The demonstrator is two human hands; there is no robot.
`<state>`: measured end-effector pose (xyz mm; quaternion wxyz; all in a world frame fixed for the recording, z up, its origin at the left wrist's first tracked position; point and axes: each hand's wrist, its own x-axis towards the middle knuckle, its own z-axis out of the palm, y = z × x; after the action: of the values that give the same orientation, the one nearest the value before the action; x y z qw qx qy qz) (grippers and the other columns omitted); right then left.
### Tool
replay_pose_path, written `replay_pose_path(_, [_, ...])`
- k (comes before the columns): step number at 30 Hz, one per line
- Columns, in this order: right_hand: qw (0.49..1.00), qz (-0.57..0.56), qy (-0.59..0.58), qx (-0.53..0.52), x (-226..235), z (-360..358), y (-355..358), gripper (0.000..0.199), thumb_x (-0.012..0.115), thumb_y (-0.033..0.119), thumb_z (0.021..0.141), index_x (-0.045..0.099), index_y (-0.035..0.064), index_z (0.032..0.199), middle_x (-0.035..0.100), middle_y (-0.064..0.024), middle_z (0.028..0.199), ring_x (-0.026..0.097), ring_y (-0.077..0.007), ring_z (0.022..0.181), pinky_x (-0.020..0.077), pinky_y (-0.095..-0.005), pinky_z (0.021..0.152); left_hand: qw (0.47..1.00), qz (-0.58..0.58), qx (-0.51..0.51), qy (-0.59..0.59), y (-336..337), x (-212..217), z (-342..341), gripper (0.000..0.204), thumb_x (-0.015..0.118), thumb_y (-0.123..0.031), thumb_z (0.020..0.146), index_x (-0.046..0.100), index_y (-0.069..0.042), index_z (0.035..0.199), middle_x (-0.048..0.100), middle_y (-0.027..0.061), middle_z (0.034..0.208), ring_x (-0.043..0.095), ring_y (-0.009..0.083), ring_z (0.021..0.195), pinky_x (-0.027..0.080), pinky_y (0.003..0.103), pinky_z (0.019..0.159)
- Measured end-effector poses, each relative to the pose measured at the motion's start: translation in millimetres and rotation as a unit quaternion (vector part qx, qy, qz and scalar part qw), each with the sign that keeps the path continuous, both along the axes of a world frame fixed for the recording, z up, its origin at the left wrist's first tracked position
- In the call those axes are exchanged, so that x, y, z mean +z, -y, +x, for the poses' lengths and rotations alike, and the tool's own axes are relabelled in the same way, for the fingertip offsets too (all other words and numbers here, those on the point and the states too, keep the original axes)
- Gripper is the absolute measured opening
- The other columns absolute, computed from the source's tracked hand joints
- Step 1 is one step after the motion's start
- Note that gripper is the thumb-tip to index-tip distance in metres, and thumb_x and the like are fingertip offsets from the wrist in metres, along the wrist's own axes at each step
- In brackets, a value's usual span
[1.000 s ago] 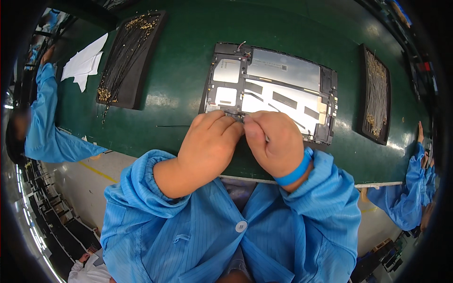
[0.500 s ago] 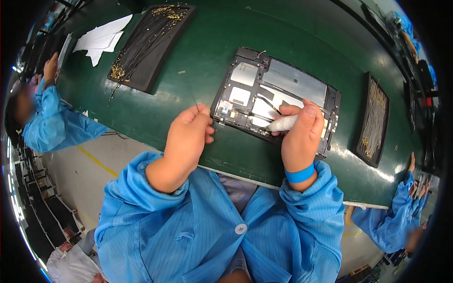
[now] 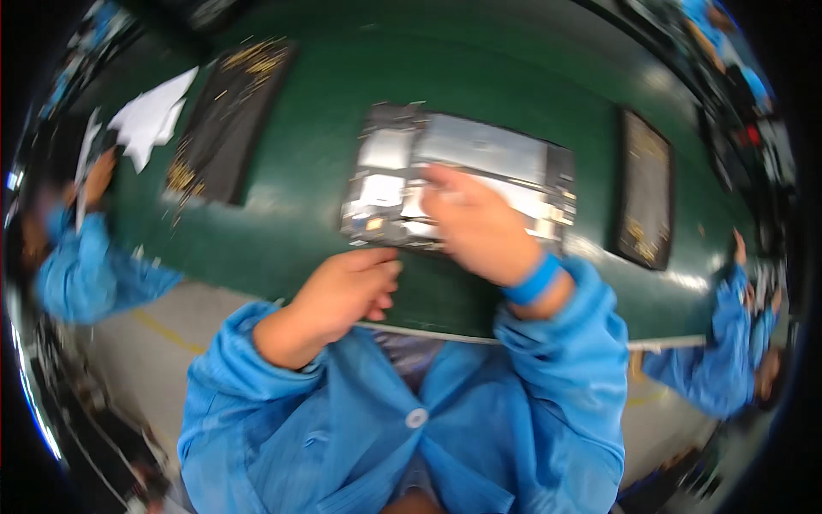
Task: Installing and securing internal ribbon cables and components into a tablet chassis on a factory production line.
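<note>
An opened electronic device (image 3: 484,146), flat and black-framed with silvery panels and small boards, lies on the green table. My right hand (image 3: 479,223) is over its middle, smeared by motion. The fingers are curled around something pale that I cannot make out, and they hide part of the device's near side. Just off its near left corner is my left hand (image 3: 347,287), thumb and fingers pressed together in a pinch. Anything thin between those fingertips is lost in the blur.
A black tray (image 3: 231,124) of dark cables with gold ends lies to the left, beside white paper (image 3: 154,116). On the right stands another dark tray (image 3: 646,193) of thin cables. People in blue work at both sides of the green table (image 3: 317,163).
My right hand has shifted left across the device, and the white dark-tipped tool it held no longer shows clearly. My left hand has dropped lower; its thin black cable is no longer visible. The whole view has shifted.
</note>
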<state>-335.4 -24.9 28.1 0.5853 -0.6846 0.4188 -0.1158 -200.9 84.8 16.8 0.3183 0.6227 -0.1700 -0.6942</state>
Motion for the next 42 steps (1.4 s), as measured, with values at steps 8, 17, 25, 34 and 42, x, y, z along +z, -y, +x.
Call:
replay_pose_path(8, [0.973, -0.139, -0.128, 0.133, -12, 36, 19, 0.029, 0.045, 0.024, 0.073, 0.057, 0.0044, 0.09, 0.057, -0.0179, 0.086, 0.053, -0.0326, 0.082, 0.0406, -0.0376, 0.075, 0.999, -0.001, 0.038, -0.008, 2, -10, 4, 0.019, 0.05, -0.017, 0.08, 0.05, -0.002, 0.091, 0.05, 0.0009, 0.065, 0.048, 0.0073, 0.048, 0.038, 0.018, 0.038])
replay_pose_path(17, [0.971, -0.11, -0.134, 0.165, -12, 23, 18, 0.025, 0.045, 0.021, 0.073, 0.058, 0.0055, 0.088, 0.058, -0.0156, 0.084, 0.055, -0.029, 0.08, 0.0423, -0.0343, 0.073, 0.999, 0.008, 0.031, 0.004, 5, -11, 1, 0.02, 0.049, -0.022, 0.081, 0.05, -0.003, 0.088, 0.051, 0.0019, 0.063, 0.049, 0.0081, 0.046, 0.039, 0.019, 0.036])
replay_pose_path(25, [0.923, -0.144, -0.086, -0.345, -1, -112, 37, 0.025, 0.047, 0.024, 0.075, 0.056, 0.0058, 0.089, 0.058, -0.0154, 0.082, 0.055, -0.0298, 0.075, 0.0441, -0.0344, 0.067, 0.996, -0.038, 0.067, -0.043, -2, -13, 13, 0.041, 0.04, -0.037, 0.083, 0.045, 0.001, 0.094, 0.053, 0.0084, 0.072, 0.054, 0.0148, 0.056, 0.045, 0.025, 0.041])
replay_pose_path(34, [0.758, -0.282, -0.419, -0.413, -30, -215, 11, 0.034, 0.048, 0.031, 0.074, 0.059, 0.0023, 0.088, 0.054, -0.0216, 0.092, 0.045, -0.0349, 0.096, 0.0389, -0.0383, 0.08, 0.997, 0.016, 0.061, -0.034, 7, -9, 8, 0.036, 0.041, -0.035, 0.083, 0.046, 0.0, 0.09, 0.054, 0.0072, 0.065, 0.054, 0.0159, 0.05, 0.046, 0.026, 0.039])
replay_pose_path(42, [0.689, -0.369, -0.37, -0.503, -45, -213, 13, 0.027, 0.047, 0.025, 0.077, 0.058, 0.0011, 0.076, 0.055, -0.0195, 0.085, 0.05, -0.0354, 0.082, 0.0402, -0.0403, 0.074, 0.998, -0.018, 0.064, -0.004, 3, -9, 3, 0.031, 0.043, -0.031, 0.083, 0.046, -0.001, 0.09, 0.053, 0.0066, 0.064, 0.053, 0.014, 0.049, 0.045, 0.025, 0.038])
